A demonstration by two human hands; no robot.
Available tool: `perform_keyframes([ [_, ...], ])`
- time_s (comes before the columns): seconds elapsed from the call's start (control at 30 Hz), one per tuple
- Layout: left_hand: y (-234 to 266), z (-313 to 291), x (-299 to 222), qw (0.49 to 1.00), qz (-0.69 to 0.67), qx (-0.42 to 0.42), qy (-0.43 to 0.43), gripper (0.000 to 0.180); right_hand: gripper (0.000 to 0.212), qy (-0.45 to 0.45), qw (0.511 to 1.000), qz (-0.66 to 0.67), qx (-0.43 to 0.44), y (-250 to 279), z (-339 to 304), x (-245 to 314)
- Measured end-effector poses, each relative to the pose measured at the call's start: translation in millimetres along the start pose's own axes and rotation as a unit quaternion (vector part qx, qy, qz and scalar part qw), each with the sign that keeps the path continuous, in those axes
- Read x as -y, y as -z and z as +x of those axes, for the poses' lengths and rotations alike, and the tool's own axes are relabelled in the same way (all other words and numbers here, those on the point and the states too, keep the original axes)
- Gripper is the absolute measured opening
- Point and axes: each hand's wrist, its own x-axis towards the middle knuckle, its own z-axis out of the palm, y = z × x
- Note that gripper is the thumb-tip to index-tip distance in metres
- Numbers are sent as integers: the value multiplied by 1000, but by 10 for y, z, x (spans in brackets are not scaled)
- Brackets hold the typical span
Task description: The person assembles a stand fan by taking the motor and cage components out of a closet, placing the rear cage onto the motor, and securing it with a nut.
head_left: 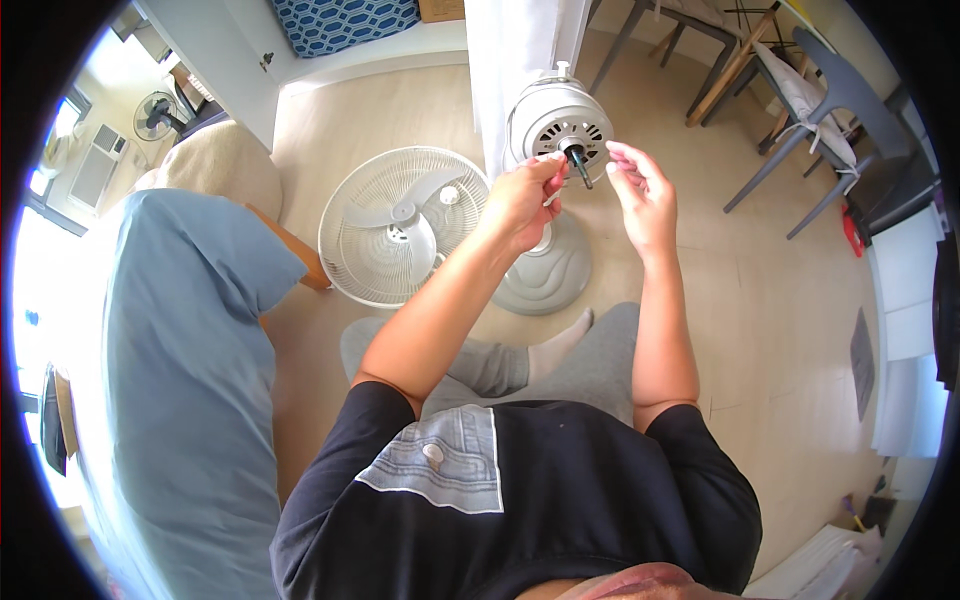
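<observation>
A white fan motor housing [552, 105] with dark vent slots stands upright in front of me on its round grey base [550, 280]. A dark shaft [581, 168] sticks out of its middle toward me. Beside that shaft, my left hand [525, 200] has its thumb and fingers pinched together; what they hold, if anything, is too small to make out. On the other side of the shaft, my right hand [645, 195] is raised with fingers apart and nothing in it. Left of the base, a round white fan grille [345, 200] lies on the floor with pale fan blades [425, 240] in it.
A bed with a blue-grey cover [190, 380] runs along my left, near a beige cushion-like seat [225, 165]. Grey chairs [850, 100] stand at the far right. Behind the fan hangs a white curtain [490, 80]. My legs [590, 350] are folded on the wooden floor.
</observation>
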Motion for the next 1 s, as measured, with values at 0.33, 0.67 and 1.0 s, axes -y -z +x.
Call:
perform_keyframes([
  [0.33,-47,-11,17,997,33,-35,63,17,19,-11,966,-239,100,-74,261,231],
  [0.67,-20,218,90,995,-32,-55,80,4,15,-33,984,-167,47,-170,239,112],
  [1.0,-69,162,104,993,83,-37,-71,7,20,-37,997,61,-11,-237,-57,-141],
])
